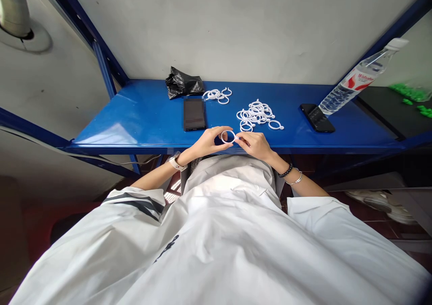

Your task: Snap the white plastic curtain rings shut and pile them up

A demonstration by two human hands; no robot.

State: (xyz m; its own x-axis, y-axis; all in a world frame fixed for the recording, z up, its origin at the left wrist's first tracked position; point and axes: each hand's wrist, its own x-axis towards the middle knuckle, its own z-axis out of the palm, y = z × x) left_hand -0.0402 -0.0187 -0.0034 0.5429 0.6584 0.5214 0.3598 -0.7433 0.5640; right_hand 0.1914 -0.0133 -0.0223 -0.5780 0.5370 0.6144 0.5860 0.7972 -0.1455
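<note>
"Blue worktop point(141, 116), pale wall point(216, 30) behind its back edge. What do you find along that edge?"

"Left of its middle, you have a crumpled black bag point(184, 84). A small cluster of white rings point(213, 94) lies just to the bag's right. A dark flat device point(195, 114) lies in front of the bag, toward the front edge."

"State the position of your hands."

"Both are close together at the middle of the front edge, at one white ring point(228, 143). Your right hand point(254, 143) pinches its right side between thumb and fingers. Your left hand point(209, 142) curves around the opposite side, finger above, thumb below; whether these press on it, I cannot tell."

"Other rings?"

"A larger pile point(257, 112) lies just beyond your right hand, near the centre of the worktop. One single ring point(276, 129) lies at its right, toward the front edge."

"Right end?"

"A black phone point(319, 120) lies flat toward the right edge. A bottle point(357, 80) with a white cap stands beside or on it; I cannot tell which. Farther right, green pieces point(407, 92) lie on a black surface point(388, 109)"
</note>
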